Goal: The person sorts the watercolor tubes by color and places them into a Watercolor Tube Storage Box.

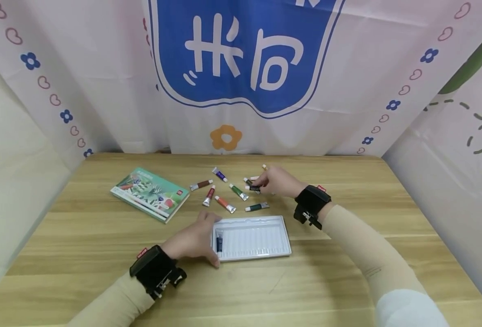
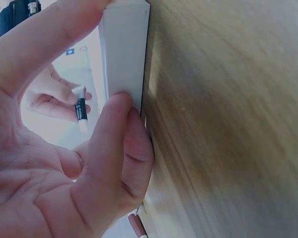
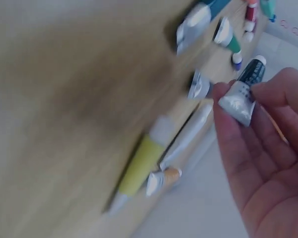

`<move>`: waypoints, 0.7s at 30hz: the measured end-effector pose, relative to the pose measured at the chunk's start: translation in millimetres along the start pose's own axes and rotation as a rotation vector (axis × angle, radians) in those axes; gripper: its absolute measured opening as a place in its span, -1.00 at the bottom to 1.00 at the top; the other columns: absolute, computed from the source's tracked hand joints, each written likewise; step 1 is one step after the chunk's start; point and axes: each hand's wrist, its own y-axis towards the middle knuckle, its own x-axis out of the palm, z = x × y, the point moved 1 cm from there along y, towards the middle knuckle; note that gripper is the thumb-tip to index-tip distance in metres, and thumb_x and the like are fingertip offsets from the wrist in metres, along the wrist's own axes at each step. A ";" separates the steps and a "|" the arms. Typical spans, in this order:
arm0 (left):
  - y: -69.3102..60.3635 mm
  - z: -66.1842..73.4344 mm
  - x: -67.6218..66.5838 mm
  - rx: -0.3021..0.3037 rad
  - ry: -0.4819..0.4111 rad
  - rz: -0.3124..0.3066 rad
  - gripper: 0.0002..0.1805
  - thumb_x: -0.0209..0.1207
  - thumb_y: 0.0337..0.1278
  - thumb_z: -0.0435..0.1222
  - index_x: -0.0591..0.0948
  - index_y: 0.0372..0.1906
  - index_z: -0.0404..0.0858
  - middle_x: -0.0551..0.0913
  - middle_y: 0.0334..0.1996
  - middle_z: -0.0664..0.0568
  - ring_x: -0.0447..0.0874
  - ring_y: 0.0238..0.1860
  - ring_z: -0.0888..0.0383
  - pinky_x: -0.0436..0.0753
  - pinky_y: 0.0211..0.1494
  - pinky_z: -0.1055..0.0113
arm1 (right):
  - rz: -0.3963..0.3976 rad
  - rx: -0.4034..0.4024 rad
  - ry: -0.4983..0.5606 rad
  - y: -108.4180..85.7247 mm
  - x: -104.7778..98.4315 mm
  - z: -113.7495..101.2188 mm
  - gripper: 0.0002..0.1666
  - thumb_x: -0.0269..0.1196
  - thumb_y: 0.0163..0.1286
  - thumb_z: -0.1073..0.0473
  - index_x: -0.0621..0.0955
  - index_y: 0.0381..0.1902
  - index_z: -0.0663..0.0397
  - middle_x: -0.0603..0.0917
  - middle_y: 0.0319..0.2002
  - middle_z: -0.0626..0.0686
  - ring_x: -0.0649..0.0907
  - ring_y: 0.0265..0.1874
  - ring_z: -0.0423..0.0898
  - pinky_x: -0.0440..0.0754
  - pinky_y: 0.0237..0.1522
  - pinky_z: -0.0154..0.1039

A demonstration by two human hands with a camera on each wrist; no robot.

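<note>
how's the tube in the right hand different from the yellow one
The held tube has a dark label, while the yellow tube is yellow. The right hand pinches the held tube; the yellow tube lies on the table. Both have pale ends.

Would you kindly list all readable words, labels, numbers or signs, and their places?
No text reads with certainty.
Blue shield on curtain: white characters, too stylised to quote.
Green illustrated package: print too small.
Paint tube in right hand: print too blurred.
Other tubes: too small.
Red wrist tags: illegible.
</note>
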 end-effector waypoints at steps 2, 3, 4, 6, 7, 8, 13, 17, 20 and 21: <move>0.0 0.0 0.9 0.003 -0.008 0.000 0.29 0.72 -0.57 -0.34 0.25 0.47 -0.46 0.22 0.33 -0.39 0.41 0.27 -0.26 0.44 0.39 -0.14 | 0.001 0.015 0.046 -6.0 2.0 0.6 -0.68 0.32 0.24 0.47 0.80 -0.06 0.19 0.80 -0.13 0.06 0.58 -0.38 -0.16 0.56 -0.34 -0.33; -0.1 0.1 1.0 0.005 -0.010 0.001 0.29 0.72 -0.58 -0.34 0.25 0.47 -0.46 0.22 0.32 -0.39 0.41 0.27 -0.26 0.44 0.39 -0.14 | 0.003 0.022 0.067 -8.5 3.2 1.1 -0.68 0.31 0.23 0.47 0.80 -0.07 0.19 0.80 -0.12 0.06 0.58 -0.38 -0.17 0.57 -0.32 -0.34; -0.3 0.2 1.1 0.007 -0.010 0.001 0.29 0.72 -0.58 -0.34 0.25 0.47 -0.46 0.22 0.32 -0.39 0.41 0.27 -0.26 0.43 0.40 -0.14 | 0.006 0.028 0.088 -11.0 4.4 1.1 -0.69 0.32 0.22 0.46 0.80 -0.09 0.19 0.80 -0.12 0.06 0.59 -0.37 -0.18 0.57 -0.30 -0.35; -0.8 -0.2 1.3 0.012 -0.009 0.005 0.29 0.72 -0.59 -0.35 0.26 0.46 -0.47 0.23 0.31 -0.39 0.42 0.26 -0.25 0.43 0.40 -0.13 | 0.009 0.041 0.139 -15.4 7.3 1.0 -0.72 0.33 0.22 0.44 0.81 -0.13 0.18 0.80 -0.13 0.05 0.61 -0.36 -0.21 0.58 -0.28 -0.36; -1.2 -0.7 1.2 0.013 -0.008 0.007 0.29 0.72 -0.59 -0.35 0.26 0.46 -0.47 0.23 0.31 -0.39 0.42 0.25 -0.25 0.43 0.40 -0.13 | 0.010 0.047 0.158 -17.1 9.0 0.5 -0.75 0.34 0.23 0.43 0.82 -0.16 0.16 0.80 -0.13 0.03 0.59 -0.38 -0.22 0.56 -0.30 -0.37; -1.6 -1.2 1.2 0.014 -0.007 0.006 0.29 0.72 -0.59 -0.35 0.26 0.46 -0.48 0.23 0.31 -0.39 0.42 0.25 -0.25 0.43 0.40 -0.13 | 0.010 0.046 0.174 -18.9 10.7 0.1 -0.77 0.34 0.23 0.41 0.82 -0.18 0.16 0.80 -0.15 0.01 0.57 -0.41 -0.22 0.54 -0.32 -0.38; -2.5 -1.5 1.6 0.006 -0.005 -0.003 0.30 0.72 -0.59 -0.34 0.24 0.47 -0.48 0.22 0.33 -0.41 0.40 0.28 -0.28 0.42 0.40 -0.15 | -0.024 0.060 0.291 -28.7 19.1 -5.2 -0.84 0.36 0.29 0.33 0.83 -0.22 0.06 0.79 -0.21 -0.07 0.43 -0.54 -0.19 0.39 -0.43 -0.36; -1.4 -1.0 1.7 -0.005 0.002 -0.007 0.31 0.72 -0.58 -0.33 0.24 0.48 -0.47 0.21 0.35 -0.40 0.39 0.30 -0.29 0.42 0.41 -0.15 | -0.082 0.043 0.413 -33.2 25.7 -12.5 -0.84 0.41 0.33 0.26 0.82 -0.15 0.09 0.81 -0.18 -0.04 0.66 -0.34 -0.17 0.62 -0.19 -0.32; 0.8 -0.7 1.1 0.001 0.008 -0.006 0.30 0.72 -0.58 -0.33 0.24 0.47 -0.47 0.22 0.34 -0.40 0.39 0.30 -0.29 0.42 0.40 -0.15 | -0.108 0.045 0.485 -34.0 29.6 -17.6 -0.82 0.43 0.32 0.26 0.80 -0.12 0.16 0.81 -0.17 0.00 0.74 -0.15 -0.10 0.68 0.01 -0.21; 1.6 -0.2 0.5 0.007 0.011 -0.005 0.30 0.72 -0.59 -0.32 0.25 0.47 -0.47 0.22 0.33 -0.40 0.39 0.30 -0.29 0.42 0.40 -0.16 | -0.112 0.048 0.499 -34.3 30.5 -19.3 -0.81 0.43 0.32 0.27 0.79 -0.12 0.18 0.81 -0.17 0.01 0.75 -0.15 -0.09 0.69 0.02 -0.19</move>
